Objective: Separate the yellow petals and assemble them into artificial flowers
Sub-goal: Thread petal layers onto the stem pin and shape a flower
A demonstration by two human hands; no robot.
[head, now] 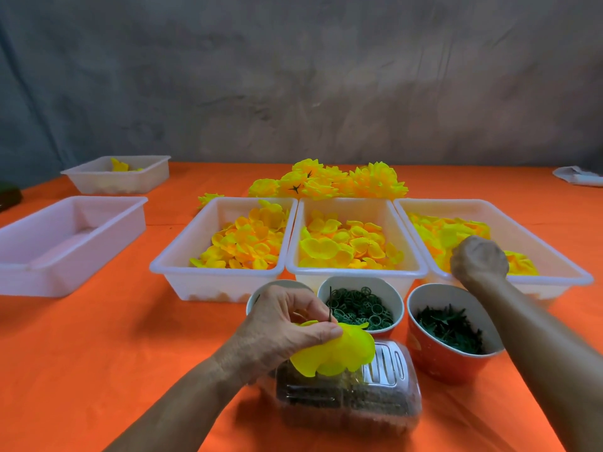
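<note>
Orange cloth covers the counter (98, 370), and nearest the viewer a clear plastic box (349, 396) holds dark pieces. Just above it the left hand (284, 327) pinches a yellow petal (336, 353) threaded on a thin dark stem (330, 305), thumb and fingertips closed on it. Behind sit a cup of green rings (360, 308), a red cup of dark green leaf pieces (452, 327), and a third cup (280, 285) mostly hidden by the hand. The right forearm stretches forward to the right tray (554, 249), where the right hand (479, 256) is curled, knuckles up, over loose petals; I cannot tell whether its grip has anything. Middle tray (357, 272) and left tray (182, 249) also hold petals. Farther back lie finished flowers (329, 184), two more trays at left, and a grey wall.
</note>
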